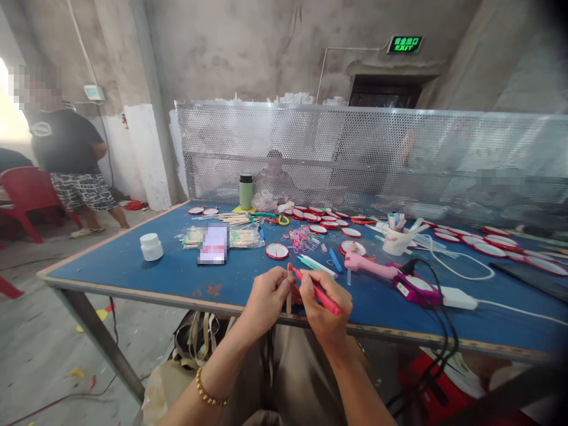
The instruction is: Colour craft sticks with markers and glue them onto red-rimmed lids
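Observation:
My left hand (266, 296) is closed around a thin wooden stick (289, 287), held upright at the near edge of the blue table (133, 266). My right hand (326, 307) grips a red marker pen (317, 291), its tip touching the stick near the top. Both hands hover just in front of the table edge, over my lap. A gold bead bracelet (208, 393) sits on my left wrist.
On the table lie a pink glue gun (377, 269) with black cable, a white power adapter (457, 297), several red-rimmed round discs (277, 251), loose markers (317, 264), a cup of pens (394, 236), bagged sticks (242, 238), a white jar (151, 246), a green flask (245, 191). A person (66, 160) stands far left by a red chair (26, 195).

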Action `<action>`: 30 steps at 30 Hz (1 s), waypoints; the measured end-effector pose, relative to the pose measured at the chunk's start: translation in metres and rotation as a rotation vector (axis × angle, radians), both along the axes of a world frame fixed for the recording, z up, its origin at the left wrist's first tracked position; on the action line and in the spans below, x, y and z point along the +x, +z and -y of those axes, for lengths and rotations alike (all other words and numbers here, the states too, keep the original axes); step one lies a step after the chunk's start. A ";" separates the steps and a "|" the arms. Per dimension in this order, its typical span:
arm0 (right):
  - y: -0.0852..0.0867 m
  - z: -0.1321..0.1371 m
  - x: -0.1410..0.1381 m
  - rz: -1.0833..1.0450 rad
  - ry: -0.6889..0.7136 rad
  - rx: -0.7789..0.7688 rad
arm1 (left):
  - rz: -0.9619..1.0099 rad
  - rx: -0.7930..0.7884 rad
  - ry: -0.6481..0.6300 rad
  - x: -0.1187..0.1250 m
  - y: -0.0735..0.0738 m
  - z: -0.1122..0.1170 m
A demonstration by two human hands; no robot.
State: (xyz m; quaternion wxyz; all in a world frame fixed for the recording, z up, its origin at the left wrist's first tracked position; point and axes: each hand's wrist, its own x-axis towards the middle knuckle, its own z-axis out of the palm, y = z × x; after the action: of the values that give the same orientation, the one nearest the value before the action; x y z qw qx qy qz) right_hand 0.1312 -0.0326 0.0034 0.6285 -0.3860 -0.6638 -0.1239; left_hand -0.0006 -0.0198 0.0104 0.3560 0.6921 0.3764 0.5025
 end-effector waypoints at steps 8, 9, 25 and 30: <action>0.001 0.000 0.000 0.017 -0.021 0.007 | 0.000 -0.013 -0.006 0.000 -0.001 0.000; 0.001 0.001 0.000 0.021 -0.023 0.008 | -0.003 -0.010 -0.004 0.000 -0.001 0.000; -0.006 -0.003 0.006 -0.399 0.097 -0.110 | 0.301 -0.354 -0.301 -0.001 -0.002 -0.001; -0.001 -0.003 0.004 -0.340 0.119 -0.115 | 0.331 -0.375 -0.299 -0.001 0.000 -0.001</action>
State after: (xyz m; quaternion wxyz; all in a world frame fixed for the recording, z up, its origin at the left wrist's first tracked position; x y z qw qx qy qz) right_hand 0.1355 -0.0298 0.0027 0.7148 -0.3968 -0.5755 0.0188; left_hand -0.0017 -0.0190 0.0106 0.6044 0.5706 0.2935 0.4723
